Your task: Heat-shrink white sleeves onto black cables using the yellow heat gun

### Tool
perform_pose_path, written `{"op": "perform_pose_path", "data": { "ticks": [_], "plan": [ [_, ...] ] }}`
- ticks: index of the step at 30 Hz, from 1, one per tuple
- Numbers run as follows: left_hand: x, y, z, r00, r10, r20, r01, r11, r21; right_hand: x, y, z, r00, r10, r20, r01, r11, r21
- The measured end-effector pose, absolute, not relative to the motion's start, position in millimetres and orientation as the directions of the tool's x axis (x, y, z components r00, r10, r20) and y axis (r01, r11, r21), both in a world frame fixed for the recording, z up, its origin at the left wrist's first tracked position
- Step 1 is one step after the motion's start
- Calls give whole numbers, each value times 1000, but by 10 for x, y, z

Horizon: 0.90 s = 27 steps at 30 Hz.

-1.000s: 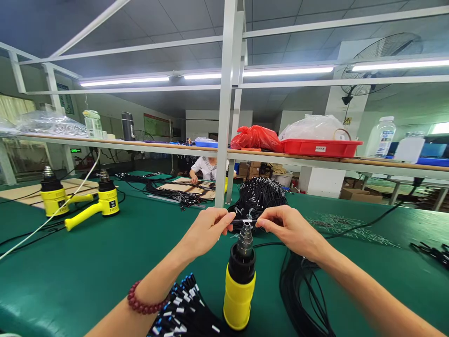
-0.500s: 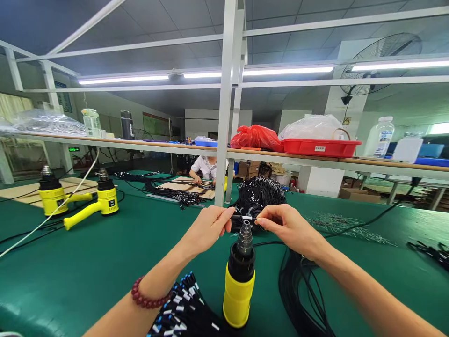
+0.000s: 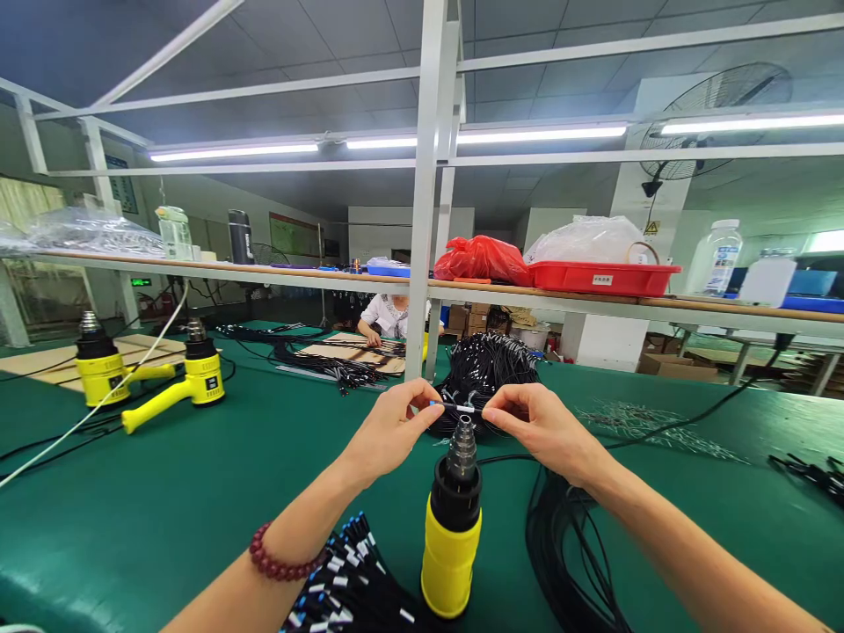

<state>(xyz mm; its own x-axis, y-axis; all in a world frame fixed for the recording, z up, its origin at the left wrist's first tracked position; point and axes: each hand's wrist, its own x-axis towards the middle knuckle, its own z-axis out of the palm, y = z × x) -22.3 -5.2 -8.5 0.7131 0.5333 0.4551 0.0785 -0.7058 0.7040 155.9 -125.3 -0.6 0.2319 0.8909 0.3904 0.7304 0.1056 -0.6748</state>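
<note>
Between my hands a thin black cable (image 3: 464, 408) with a white sleeve is stretched level, just above the nozzle of an upright yellow heat gun (image 3: 451, 554). My left hand (image 3: 403, 424) pinches its left end, where a bit of blue shows at the fingertips. My right hand (image 3: 537, 425) pinches the cable on the right between thumb and forefinger. Below my left wrist lies a bundle of black cables with white and blue ends (image 3: 343, 576). A loop of black cable (image 3: 560, 554) lies beneath my right forearm.
Two more yellow heat guns (image 3: 204, 374) stand at left on the green table (image 3: 264, 492). Behind my hands is a heap of black cables (image 3: 491, 369). A white post (image 3: 422, 220) holds a shelf with a red tray (image 3: 603, 278). A co-worker (image 3: 386, 318) sits opposite.
My left hand's fingers have shifted from a curled grip to a fingertip pinch, so the blue end shows. The cable stays above the nozzle; my right hand has barely moved.
</note>
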Motion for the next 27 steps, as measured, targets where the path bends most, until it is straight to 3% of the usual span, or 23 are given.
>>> {"op": "perform_pose_path", "data": {
  "ticks": [6,15,20,27],
  "plan": [
    [-184,-35,-95,733,548,404,147,-707,692,1557,-1296,29,207,898,389,740,116,-663],
    [-182,-63,-80,706,527,473,68,-715,695,1551,-1261,-34,244,873,422,719,128,-683],
    [-199,-58,-82,732,533,425,145,-731,667,1626,-1309,-50,229,879,419,773,97,-627],
    [-501,277,-571,782,571,252,363,-745,560,2326,-1429,-496,519,801,299,658,-151,-738]
  ]
}}
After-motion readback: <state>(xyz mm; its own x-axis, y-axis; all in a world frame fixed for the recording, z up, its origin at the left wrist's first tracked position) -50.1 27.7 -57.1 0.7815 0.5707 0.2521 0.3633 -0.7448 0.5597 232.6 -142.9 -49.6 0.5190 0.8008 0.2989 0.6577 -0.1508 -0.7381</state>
